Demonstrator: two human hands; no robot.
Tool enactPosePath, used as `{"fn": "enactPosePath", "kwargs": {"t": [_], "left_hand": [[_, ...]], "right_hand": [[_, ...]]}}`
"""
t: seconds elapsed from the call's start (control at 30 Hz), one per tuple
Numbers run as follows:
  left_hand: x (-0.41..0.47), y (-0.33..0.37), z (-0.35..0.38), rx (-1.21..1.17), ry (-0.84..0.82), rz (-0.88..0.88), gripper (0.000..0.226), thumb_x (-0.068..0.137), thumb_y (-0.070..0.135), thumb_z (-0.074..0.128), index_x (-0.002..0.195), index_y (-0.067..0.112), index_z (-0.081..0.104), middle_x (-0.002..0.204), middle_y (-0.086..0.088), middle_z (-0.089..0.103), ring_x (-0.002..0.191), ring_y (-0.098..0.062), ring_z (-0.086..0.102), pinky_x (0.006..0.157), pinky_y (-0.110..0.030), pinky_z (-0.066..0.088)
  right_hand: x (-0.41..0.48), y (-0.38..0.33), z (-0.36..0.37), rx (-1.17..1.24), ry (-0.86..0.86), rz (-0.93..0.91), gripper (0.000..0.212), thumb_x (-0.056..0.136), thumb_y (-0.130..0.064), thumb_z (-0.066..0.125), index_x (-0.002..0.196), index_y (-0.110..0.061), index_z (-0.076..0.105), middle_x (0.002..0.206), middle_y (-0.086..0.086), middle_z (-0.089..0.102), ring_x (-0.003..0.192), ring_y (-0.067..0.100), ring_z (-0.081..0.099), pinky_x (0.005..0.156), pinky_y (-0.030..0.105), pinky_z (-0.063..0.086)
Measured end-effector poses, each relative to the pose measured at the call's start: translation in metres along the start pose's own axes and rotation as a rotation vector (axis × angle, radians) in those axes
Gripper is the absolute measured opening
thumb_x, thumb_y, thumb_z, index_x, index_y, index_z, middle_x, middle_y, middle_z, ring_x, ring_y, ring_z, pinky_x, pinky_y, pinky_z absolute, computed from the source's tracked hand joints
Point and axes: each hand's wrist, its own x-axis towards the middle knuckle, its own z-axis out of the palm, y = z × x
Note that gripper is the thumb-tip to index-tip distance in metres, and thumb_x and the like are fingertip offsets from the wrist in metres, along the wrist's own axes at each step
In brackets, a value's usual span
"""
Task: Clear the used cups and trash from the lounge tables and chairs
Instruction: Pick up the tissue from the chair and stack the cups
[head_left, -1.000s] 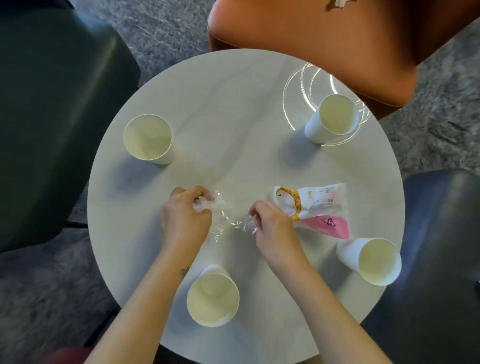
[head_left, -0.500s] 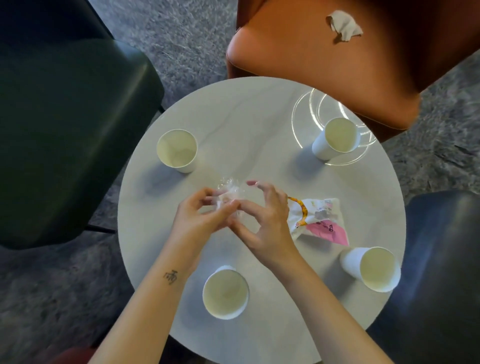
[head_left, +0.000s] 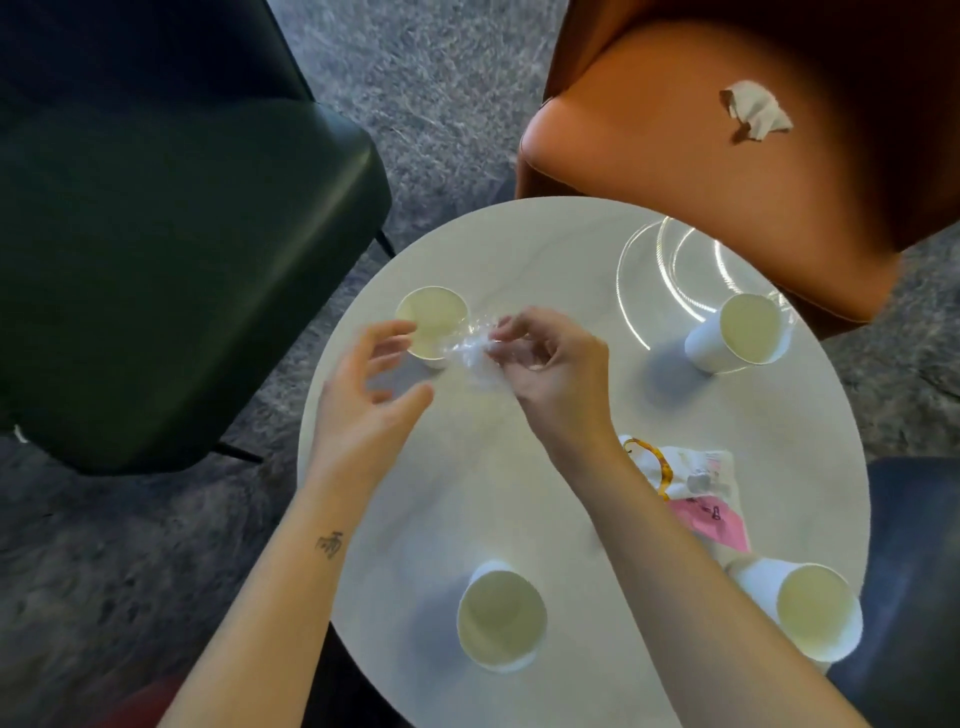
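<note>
While right hand (head_left: 550, 364) pinched the crumpled clear wrap (head_left: 471, 354) at the cup (head_left: 431, 312) rim, left hand (head_left: 369, 402) hovered slack, empty; best bet was pushing it fully inside.

On round white table (head_left: 493, 493) before me: far-L white paper cup (head_left: 431, 319), far-R cup (head_left: 745, 330), near-centre cup (head_left: 501, 618), near-R cup (head_left: 810, 610). Pink-and-white snack wrapper (head_left: 701, 483) btwn R pair. Crumpled white tissue (head_left: 756, 109) on orange leather chair (head_left: 649, 156) behind table.

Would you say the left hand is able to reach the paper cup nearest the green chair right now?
Probably yes: the left hand is open and empty, and that cup stands just beyond it, with nothing between.
</note>
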Motion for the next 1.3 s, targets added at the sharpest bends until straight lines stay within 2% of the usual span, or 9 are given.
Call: {"fn": "enactPosePath", "kwargs": {"t": [0.17, 0.3, 0.43, 0.6, 0.7, 0.8, 1.0, 1.2, 1.3], "left_hand": [[0.039, -0.022, -0.001, 0.338, 0.029, 0.007, 0.077, 0.067, 0.031, 0.078, 0.128, 0.04, 0.032, 0.132, 0.01, 0.037, 0.125, -0.013, 0.037, 0.104, -0.04, 0.036], [0.071, -0.044, 0.021, 0.482, 0.025, 0.005, 0.093, 0.063, 0.035, 0.08, 0.137, 0.033, 0.024, 0.142, 0.004, 0.036, 0.132, -0.016, 0.032, 0.106, -0.03, 0.025], [0.086, -0.056, 0.032, 0.518, 0.065, 0.085, 0.085, 0.062, 0.031, 0.079, 0.133, 0.025, 0.034, 0.132, 0.001, 0.048, 0.122, -0.015, 0.043, 0.097, -0.018, 0.021], [0.082, -0.056, 0.026, 0.426, 0.067, 0.175, 0.078, 0.06, 0.017, 0.082, 0.128, 0.021, 0.044, 0.122, 0.0, 0.055, 0.11, -0.013, 0.048, 0.085, -0.006, 0.023], [0.08, -0.057, 0.022, 0.371, 0.039, 0.206, 0.071, 0.062, 0.007, 0.079, 0.125, 0.019, 0.049, 0.12, 0.003, 0.055, 0.102, 0.001, 0.042, 0.084, 0.003, 0.02], [0.08, -0.056, 0.022, 0.337, 0.052, 0.228, 0.069, 0.059, 0.007, 0.081, 0.121, 0.014, 0.052, 0.11, 0.008, 0.054, 0.096, 0.006, 0.039, 0.083, 0.002, 0.025], [0.073, -0.044, 0.026, 0.394, 0.013, 0.265, 0.072, 0.06, 0.019, 0.083, 0.123, 0.012, 0.051, 0.116, -0.002, 0.06, 0.104, -0.013, 0.053, 0.087, -0.012, 0.033], [0.059, -0.029, 0.042, 0.424, -0.106, 0.36, 0.066, 0.056, 0.011, 0.082, 0.117, 0.01, 0.056, 0.109, -0.005, 0.063, 0.095, -0.023, 0.058, 0.081, -0.011, 0.031], [0.057, -0.025, 0.052, 0.472, -0.118, 0.354, 0.066, 0.057, 0.015, 0.081, 0.117, 0.008, 0.056, 0.108, -0.006, 0.064, 0.095, -0.027, 0.06, 0.079, -0.01, 0.029]], "right_hand": [[0.033, -0.008, 0.029, -0.292, -0.1, -0.224, 0.012, 0.071, 0.004, 0.072, 0.08, -0.002, 0.066, 0.095, 0.01, 0.047, 0.081, 0.014, 0.049, 0.072, 0.013, 0.045], [0.039, 0.002, 0.048, -0.472, -0.283, -0.244, 0.003, 0.076, 0.005, 0.065, 0.076, 0.003, 0.063, 0.091, 0.016, 0.053, 0.074, 0.025, 0.055, 0.067, 0.03, 0.05], [0.043, 0.009, 0.06, -0.65, -0.232, -0.302, 0.009, 0.068, 0.0, 0.069, 0.063, -0.008, 0.067, 0.066, 0.006, 0.062, 0.071, 0.027, 0.058, 0.069, 0.029, 0.027], [0.054, 0.011, 0.064, -1.026, -0.544, -0.297, 0.014, 0.085, -0.012, 0.047, 0.075, -0.021, 0.047, 0.081, -0.004, 0.056, 0.11, 0.017, 0.04, 0.074, 0.031, 0.011], [0.055, 0.012, 0.066, -0.958, -0.638, -0.241, 0.005, 0.088, -0.02, 0.042, 0.09, -0.016, 0.044, 0.091, 0.003, 0.062, 0.114, 0.02, 0.039, 0.077, 0.037, 0.014], [0.057, 0.012, 0.067, -0.876, -0.575, -0.231, 0.031, 0.084, -0.012, 0.047, 0.115, -0.013, 0.043, 0.097, 0.002, 0.063, 0.102, 0.024, 0.051, 0.076, 0.035, 0.025], [0.044, 0.008, 0.048, -0.761, -0.171, -0.307, 0.016, 0.057, 0.003, 0.074, 0.061, -0.008, 0.063, 0.071, 0.006, 0.058, 0.077, 0.029, 0.054, 0.065, 0.029, 0.012], [0.038, 0.003, 0.021, -0.953, -0.564, -0.171, 0.018, 0.076, 0.001, 0.051, 0.081, -0.013, 0.06, 0.092, 0.0, 0.057, 0.104, 0.024, 0.043, 0.064, 0.026, 0.006], [0.029, -0.01, -0.009, -0.926, -0.492, -0.218, 0.028, 0.075, -0.006, 0.053, 0.093, -0.025, 0.061, 0.08, -0.009, 0.059, 0.098, 0.021, 0.048, 0.064, 0.031, 0.008]]}}
